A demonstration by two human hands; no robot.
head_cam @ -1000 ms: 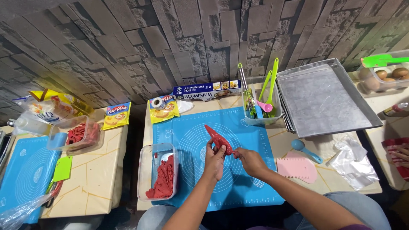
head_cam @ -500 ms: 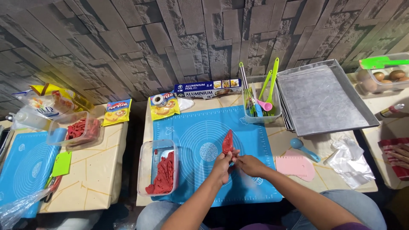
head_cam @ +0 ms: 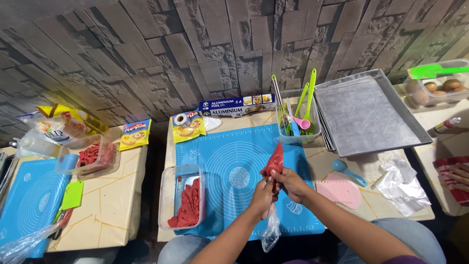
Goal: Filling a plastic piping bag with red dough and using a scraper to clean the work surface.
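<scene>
A clear piping bag (head_cam: pixel 274 163) filled with red dough stands tip-up over the blue silicone mat (head_cam: pixel 234 161). My left hand (head_cam: pixel 263 195) and my right hand (head_cam: pixel 290 183) both grip it at its neck, just under the red bulge. The bag's empty plastic tail (head_cam: pixel 270 231) hangs below my left hand. A clear plastic tub of red dough (head_cam: pixel 182 205) sits on the mat's left edge, beside my left forearm.
A tub of utensils (head_cam: pixel 298 117), a foil box (head_cam: pixel 237 105) and a metal baking tray (head_cam: pixel 366 112) stand at the back. A pink scraper (head_cam: pixel 340 191), blue scoop (head_cam: pixel 348 171) and crumpled plastic (head_cam: pixel 400 183) lie right. Another person's hand (head_cam: pixel 457 177) is at the far right.
The red bag has swung from leaning left to standing upright. Both hands have closed together at its neck and drawn slightly toward me.
</scene>
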